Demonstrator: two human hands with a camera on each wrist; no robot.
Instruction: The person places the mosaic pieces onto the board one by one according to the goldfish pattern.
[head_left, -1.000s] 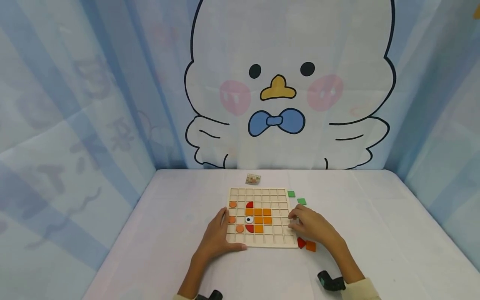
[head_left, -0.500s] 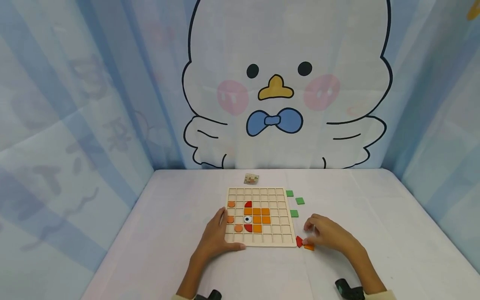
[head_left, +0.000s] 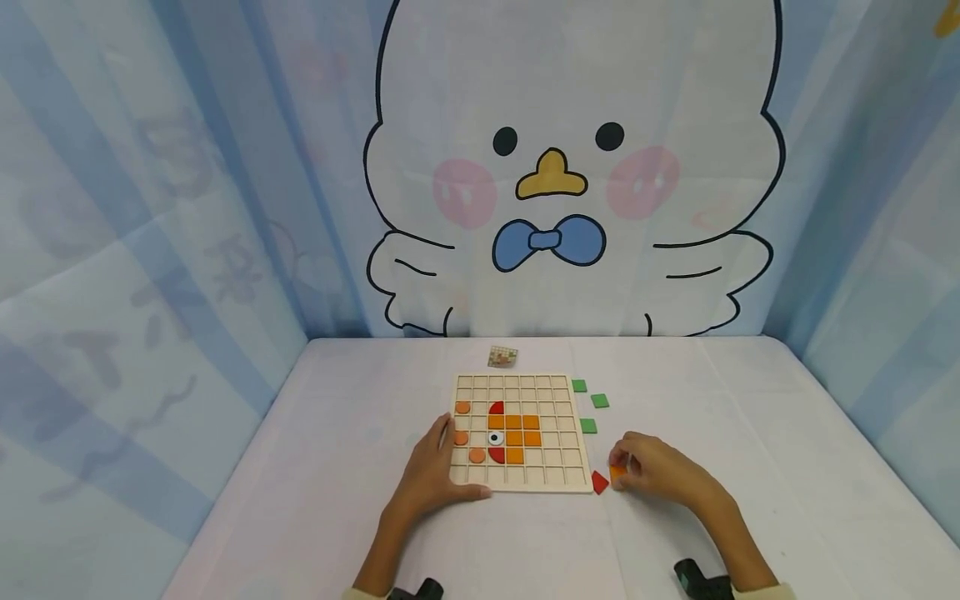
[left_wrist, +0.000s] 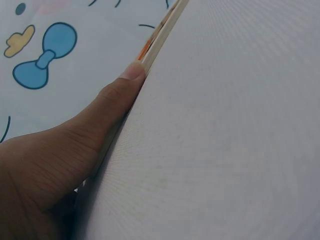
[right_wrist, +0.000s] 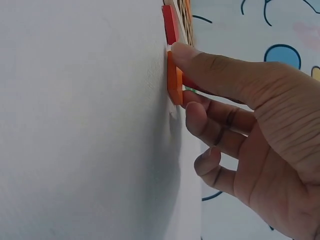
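Observation:
A pale wooden grid board (head_left: 556,477) lies on the table. Its cells hold several orange square tiles (head_left: 514,439), light orange discs, two red quarter-round pieces (head_left: 497,455) and an eye tile (head_left: 496,437). My left hand (head_left: 433,468) spans the board's front left corner, fingers straight along the left side and thumb along the front edge. Right of the board, my right hand (head_left: 657,472) pinches an orange square tile (right_wrist: 174,80) between thumb and index finger, tipped up on edge close to the table. Beside it lies a red tile (head_left: 599,482) near the board's front right corner.
Three green square tiles (head_left: 588,427) lie along the board's right side. Behind the board is a small picture card (head_left: 502,357). A curtain (head_left: 555,292) with a cartoon bird rises at the table's far edge.
My right hand has moved from the board's right edge toward me and right, uncovering a green tile, and has taken hold of the orange tile. My left hand stays at the board.

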